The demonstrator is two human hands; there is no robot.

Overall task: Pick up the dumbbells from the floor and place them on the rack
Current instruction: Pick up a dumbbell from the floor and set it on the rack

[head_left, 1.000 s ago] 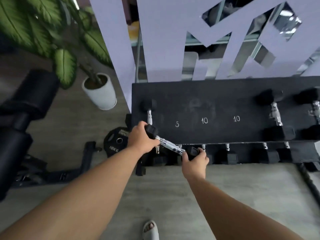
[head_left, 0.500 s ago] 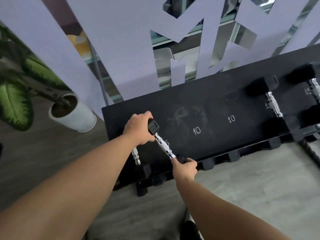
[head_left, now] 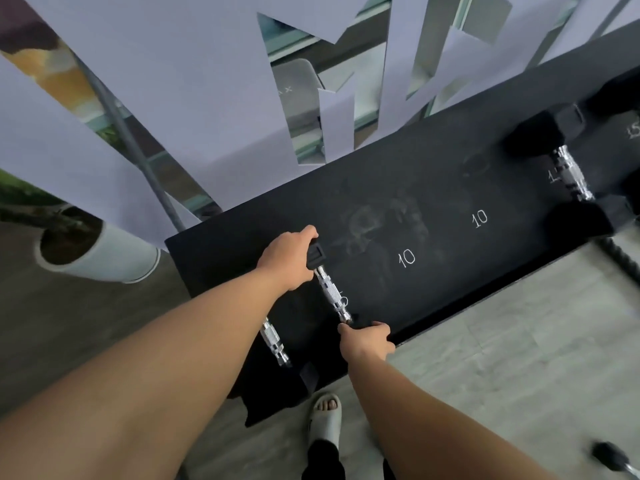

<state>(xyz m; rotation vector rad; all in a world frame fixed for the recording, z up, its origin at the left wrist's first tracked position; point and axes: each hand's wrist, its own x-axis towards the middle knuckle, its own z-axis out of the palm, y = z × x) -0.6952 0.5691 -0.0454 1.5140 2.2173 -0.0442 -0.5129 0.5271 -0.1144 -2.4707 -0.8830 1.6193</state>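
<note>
rack (head_left: 433,188): black top, chalked 10s | dumbbells on it: far-left (head_left: 275,341), right (head_left: 569,173)

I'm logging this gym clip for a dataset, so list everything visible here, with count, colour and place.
Held dumbbell with chrome handle and black ends: one, over the rack's left part, by a chalked number partly hidden.
Black flat-topped dumbbell rack: one, running across the middle, chalked "10" twice.
Racked dumbbells, chrome and black: two clear, one at far left under the left forearm, one at the right.
Black dumbbell on the floor: one, bottom right corner, blurred.
White round plant pot: one, left, on the floor.
Pale lilac cut-out wall panel: one, behind the rack.
White slide sandal on a foot: one, bottom centre.
Left hand: gripping the held dumbbell's far end.
Right hand: gripping its near end.
</note>
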